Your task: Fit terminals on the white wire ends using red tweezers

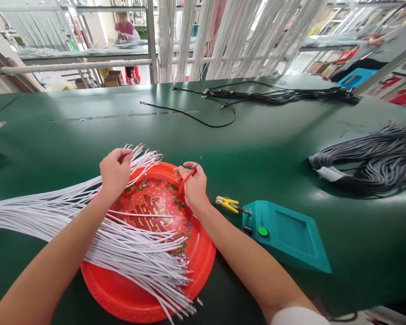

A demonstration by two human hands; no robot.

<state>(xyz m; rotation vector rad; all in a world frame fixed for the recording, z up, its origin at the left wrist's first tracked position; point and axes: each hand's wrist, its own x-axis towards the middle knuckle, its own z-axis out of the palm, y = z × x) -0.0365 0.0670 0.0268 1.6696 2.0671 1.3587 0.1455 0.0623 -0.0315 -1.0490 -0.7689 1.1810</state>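
Observation:
My left hand (115, 170) is closed around the upper ends of a bundle of white cords (54, 212) that fans across a red plastic tray (196, 266). My right hand (193, 184) is closed on small red scissors (186, 180), their tips pointing up and away over the tray's far rim. A second fan of white cords (145, 257) lies across the tray's near side, ends toward the right.
The green table (71, 131) carries a teal device (287, 234) with a green button and yellow clip (227, 203). Grey cords (375, 162) lie at right, black cords (284, 95) at the back. White cords hang from racks behind; a person sits far back.

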